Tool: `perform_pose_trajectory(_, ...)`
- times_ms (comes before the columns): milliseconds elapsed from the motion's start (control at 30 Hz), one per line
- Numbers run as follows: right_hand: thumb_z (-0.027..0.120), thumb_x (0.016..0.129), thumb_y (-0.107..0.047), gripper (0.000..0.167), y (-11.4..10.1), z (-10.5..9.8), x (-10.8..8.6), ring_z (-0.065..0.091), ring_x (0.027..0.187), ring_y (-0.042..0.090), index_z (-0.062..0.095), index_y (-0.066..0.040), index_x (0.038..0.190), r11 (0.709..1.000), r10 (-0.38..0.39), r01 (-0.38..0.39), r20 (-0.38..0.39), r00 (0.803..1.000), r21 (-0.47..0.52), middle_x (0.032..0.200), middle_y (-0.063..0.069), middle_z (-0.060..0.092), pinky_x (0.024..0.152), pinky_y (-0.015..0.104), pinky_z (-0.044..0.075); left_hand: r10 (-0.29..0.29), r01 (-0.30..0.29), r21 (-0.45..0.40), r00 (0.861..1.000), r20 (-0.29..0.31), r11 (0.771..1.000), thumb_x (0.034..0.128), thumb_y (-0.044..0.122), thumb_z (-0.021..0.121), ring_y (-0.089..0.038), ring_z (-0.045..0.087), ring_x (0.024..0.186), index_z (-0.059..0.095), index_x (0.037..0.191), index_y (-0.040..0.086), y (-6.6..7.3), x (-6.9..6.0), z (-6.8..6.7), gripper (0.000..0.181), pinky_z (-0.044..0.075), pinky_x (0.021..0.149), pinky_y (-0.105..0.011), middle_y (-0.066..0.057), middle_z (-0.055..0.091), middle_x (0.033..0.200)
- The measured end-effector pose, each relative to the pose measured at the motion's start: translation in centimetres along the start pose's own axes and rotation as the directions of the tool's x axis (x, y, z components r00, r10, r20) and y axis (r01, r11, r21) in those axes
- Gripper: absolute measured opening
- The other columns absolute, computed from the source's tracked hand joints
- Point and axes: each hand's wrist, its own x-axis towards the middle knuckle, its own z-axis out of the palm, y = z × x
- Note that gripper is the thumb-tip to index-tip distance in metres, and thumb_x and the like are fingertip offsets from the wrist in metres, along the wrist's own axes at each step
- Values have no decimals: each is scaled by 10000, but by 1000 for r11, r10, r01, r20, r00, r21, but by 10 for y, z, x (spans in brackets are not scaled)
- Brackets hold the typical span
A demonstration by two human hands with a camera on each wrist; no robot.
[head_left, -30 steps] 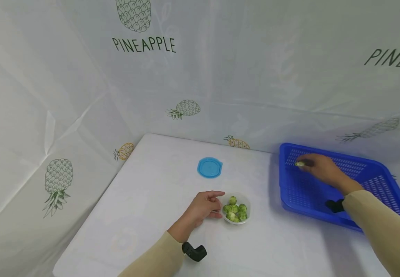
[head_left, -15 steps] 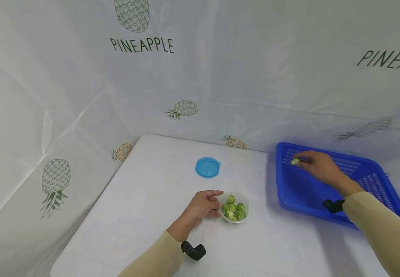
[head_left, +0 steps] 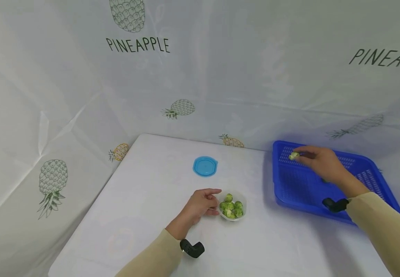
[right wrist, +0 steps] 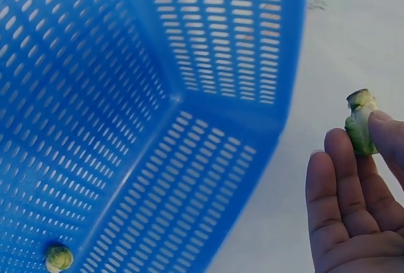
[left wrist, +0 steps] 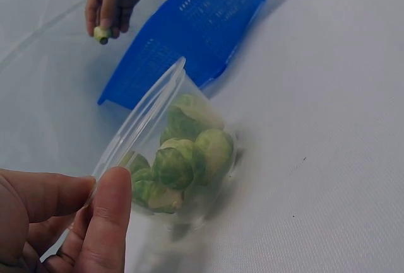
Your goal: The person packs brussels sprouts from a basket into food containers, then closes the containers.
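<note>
My left hand (head_left: pixel 201 206) pinches the rim of a small clear plastic tub (left wrist: pixel 142 120) between thumb and fingers. Inside the tub lie several green Brussels sprouts (left wrist: pixel 177 167). Over the far left part of a blue perforated basket (head_left: pixel 294 192), my right hand (head_left: pixel 322 163) holds a single Brussels sprout (right wrist: pixel 362 125) in its fingertips, its pale cut end showing. Another sprout (right wrist: pixel 59 257) lies on the basket's floor in the right wrist view; in the head view the right hand and forearm mostly hide it.
A blue plastic lid (head_left: pixel 205 166) lies flat on the white table (head_left: pixel 144 192) behind the tub. White sheeting (head_left: pixel 220 77) printed with pineapples rises behind the table and along its left side. The basket stands at the back right, close to the sheeting.
My right hand has lifted a little with its sprout, from inside the basket up toward its far left rim. The left hand keeps its hold on the tub. The head view has shifted slightly.
</note>
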Motion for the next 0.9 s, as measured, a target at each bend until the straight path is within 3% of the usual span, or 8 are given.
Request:
perform_pose_trajectory(133,591,1057,-513,559,-7,0,-5,663,1161,476,603,-147,1478,1000,-6,6,-10,1000,21,1403,277,641,679,401,559,8,-8,-1,1000,8,1000,967,-36,624,-155,595,773,654,1427,61,-1,0,-1,472,677,732,-337,-47,601,906)
perform_pose_trajectory(233,596,1053,-518,558,-12,1,-9,665,1158,466,607,-149,1472,999,-6,6,-22,1000,35,1407,267,642,706,463,591,10,-10,7,1000,8,1000,968,-32,620,-152,592,775,653,1429,64,-1,0,-1,472,676,735,-331,-39,600,903)
perform_pose_trajectory(333,611,1049,-507,546,-16,4,-13,662,1177,447,618,-136,1451,998,-14,16,-44,999,53,1392,244,655,829,574,607,10,-10,14,1000,7,1000,968,-32,618,-153,589,775,658,1424,70,-1,0,-1,469,676,736,-329,-37,596,899)
perform_pose_trajectory(367,617,1048,-499,535,-17,5,-14,651,1219,410,629,-131,1435,999,-22,25,-59,998,48,1370,232,671,895,574,599,9,-9,16,1000,7,1000,969,-31,617,-153,588,774,658,1424,72,0,0,-1,469,676,736,-328,-37,595,898)
perform_pose_trajectory(467,645,1039,-477,493,-21,8,-17,689,1111,159,659,-129,1389,998,-35,39,-96,995,45,1318,195,704,864,437,620,5,-5,18,1000,7,1000,971,-30,616,-155,589,775,658,1426,74,0,-1,0,469,676,735,-326,-39,595,899)
perform_pose_trajectory(600,665,1028,-476,457,-26,10,-20,561,969,-168,694,-151,1347,998,-43,48,-119,992,43,1308,162,717,802,274,587,0,0,20,1000,5,1000,974,-27,616,-157,593,780,650,1435,70,0,-1,0,472,675,733,-323,-41,596,901)
perform_pose_trajectory(800,651,1025,-512,478,-31,15,-24,554,1025,-115,687,-175,1362,997,-27,35,-110,994,69,1324,143,711,892,481,608,7,-7,8,1000,12,1000,974,-29,613,-159,599,788,639,1444,58,-1,0,-1,479,674,733,-324,-44,594,903)
perform_pose_trajectory(900,654,1026,-501,468,-32,17,-25,568,1015,-116,692,-173,1357,996,-31,40,-118,993,74,1304,136,720,870,414,617,9,-9,9,1000,14,1000,975,-26,613,-159,602,788,638,1446,60,-1,1,-1,480,675,733,-325,-43,594,904)
